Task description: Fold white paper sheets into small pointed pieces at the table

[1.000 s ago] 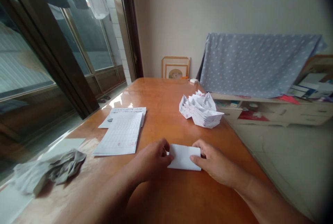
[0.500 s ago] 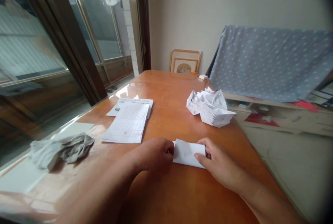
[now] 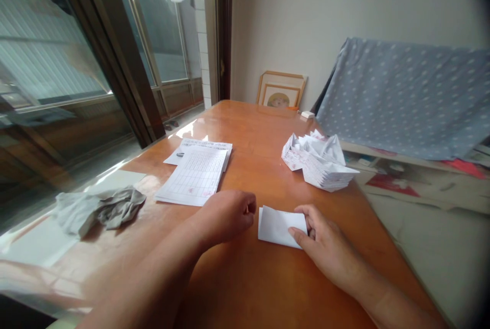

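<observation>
A folded sheet of white paper (image 3: pixel 282 226) lies low over the wooden table in front of me, its left end showing separate layers. My right hand (image 3: pixel 314 227) grips its right end, the thumb on top and the fingers behind and beneath. Just left of the paper, my left hand (image 3: pixel 233 217) is curled into a loose fist, apart from the sheet, with nothing seen in it. Beyond my right hand stands a nested stack of folded paper pieces (image 3: pixel 321 163) with pointed tips. A pile of printed sheets (image 3: pixel 193 176) rests past my left hand.
The brown wooden table (image 3: pixel 252 135) stretches away toward the wall. On its left side lies a crumpled grey cloth (image 3: pixel 118 209). A small white block (image 3: pixel 307 115) sits at the far right corner. Framed pictures (image 3: pixel 281 89) lean behind, and a dotted blue cloth (image 3: pixel 406 97) hangs at right.
My left hand has let go of the paper's left end and drawn slightly away to the left. My right hand keeps its hold. The whole view has shifted a little.
</observation>
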`<act>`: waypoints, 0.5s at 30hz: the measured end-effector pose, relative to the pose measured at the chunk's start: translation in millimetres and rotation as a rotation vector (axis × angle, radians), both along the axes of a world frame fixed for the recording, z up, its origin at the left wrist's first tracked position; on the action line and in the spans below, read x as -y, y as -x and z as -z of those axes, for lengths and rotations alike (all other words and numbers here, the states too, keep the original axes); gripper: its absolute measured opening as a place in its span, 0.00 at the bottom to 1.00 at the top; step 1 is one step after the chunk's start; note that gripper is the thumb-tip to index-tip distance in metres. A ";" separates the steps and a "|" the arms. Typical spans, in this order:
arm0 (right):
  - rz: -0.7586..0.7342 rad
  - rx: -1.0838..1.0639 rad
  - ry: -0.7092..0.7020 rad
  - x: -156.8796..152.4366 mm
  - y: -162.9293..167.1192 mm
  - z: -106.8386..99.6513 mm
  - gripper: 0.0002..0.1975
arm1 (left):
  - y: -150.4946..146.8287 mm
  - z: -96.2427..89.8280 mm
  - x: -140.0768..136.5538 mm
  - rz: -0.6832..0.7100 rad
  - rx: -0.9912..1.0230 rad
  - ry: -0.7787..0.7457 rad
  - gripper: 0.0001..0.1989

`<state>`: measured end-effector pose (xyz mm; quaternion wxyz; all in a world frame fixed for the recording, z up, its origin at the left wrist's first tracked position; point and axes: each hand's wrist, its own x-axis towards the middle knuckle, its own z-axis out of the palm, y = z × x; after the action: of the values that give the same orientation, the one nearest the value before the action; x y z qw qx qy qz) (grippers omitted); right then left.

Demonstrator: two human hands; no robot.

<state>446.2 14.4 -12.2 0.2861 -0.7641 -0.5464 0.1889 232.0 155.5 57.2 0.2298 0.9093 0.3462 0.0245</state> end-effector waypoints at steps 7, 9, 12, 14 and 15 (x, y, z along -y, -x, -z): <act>0.056 -0.006 -0.041 -2.8 4.2 -3.4 0.20 | -6.1 5.0 9.8 0.238 0.231 -0.032 0.17; 0.061 0.012 -0.041 -3.5 3.8 -2.1 0.22 | -6.7 3.8 11.4 0.283 0.202 -0.034 0.17; 0.060 0.045 -0.019 -3.7 2.9 -0.5 0.23 | -6.7 2.3 11.3 0.297 0.125 -0.047 0.13; 0.055 0.064 -0.005 -3.4 2.9 -1.0 0.23 | -6.5 1.6 10.4 0.292 0.092 -0.052 0.13; 0.050 0.075 -0.001 -3.2 3.1 -1.8 0.23 | -6.2 1.3 9.8 0.287 0.080 -0.049 0.13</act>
<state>443.1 17.5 -10.5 0.2706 -0.7840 -0.5375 0.1527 238.2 145.6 55.9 0.2221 0.9531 0.2025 0.0363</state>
